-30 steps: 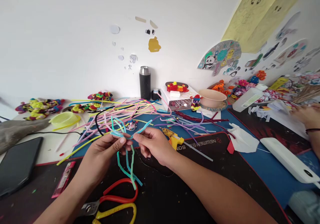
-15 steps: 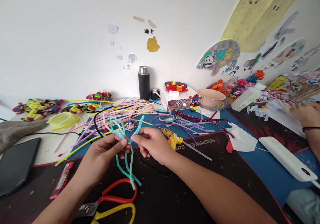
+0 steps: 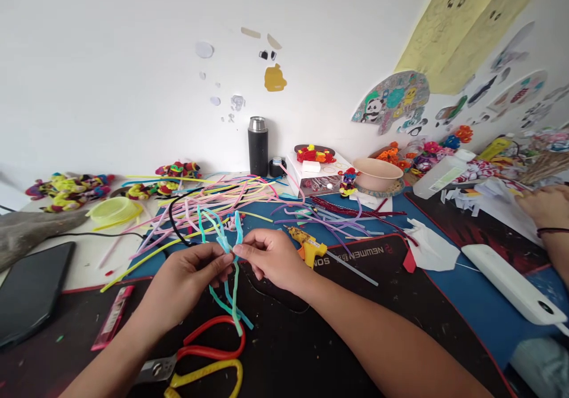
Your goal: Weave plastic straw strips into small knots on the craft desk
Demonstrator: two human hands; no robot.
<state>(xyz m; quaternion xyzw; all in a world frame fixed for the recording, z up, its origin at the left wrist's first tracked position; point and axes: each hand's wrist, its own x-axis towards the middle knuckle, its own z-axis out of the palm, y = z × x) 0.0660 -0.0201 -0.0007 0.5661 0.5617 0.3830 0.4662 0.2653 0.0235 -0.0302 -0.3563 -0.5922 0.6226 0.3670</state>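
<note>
Both hands meet at the middle of a bundle of light blue and mint pipe cleaners (image 3: 236,294). My left hand (image 3: 200,270) is closed, pinching the bundle between thumb and fingertips. Right beside it, my right hand (image 3: 267,259) is closed too, its thumb and forefinger on the blue pipe cleaner whose end points up. Several bent ends rise above the fingers, and others hang below toward the scissors (image 3: 208,350) with one red and one yellow handle. The exact crossing point is hidden by my fingertips.
Behind the hands lies a pile of pastel pipe cleaners (image 3: 217,193). A yellow glue gun (image 3: 309,247) rests right of my right hand. A black phone (image 3: 35,291) and pink packet (image 3: 113,318) lie left; a white device (image 3: 511,282) lies right. Another person's hand (image 3: 544,205) is at the right edge.
The upright blue end in my right hand has swung from leaning right to nearly vertical, and my fingertips are closer together. The view has shifted slightly.
</note>
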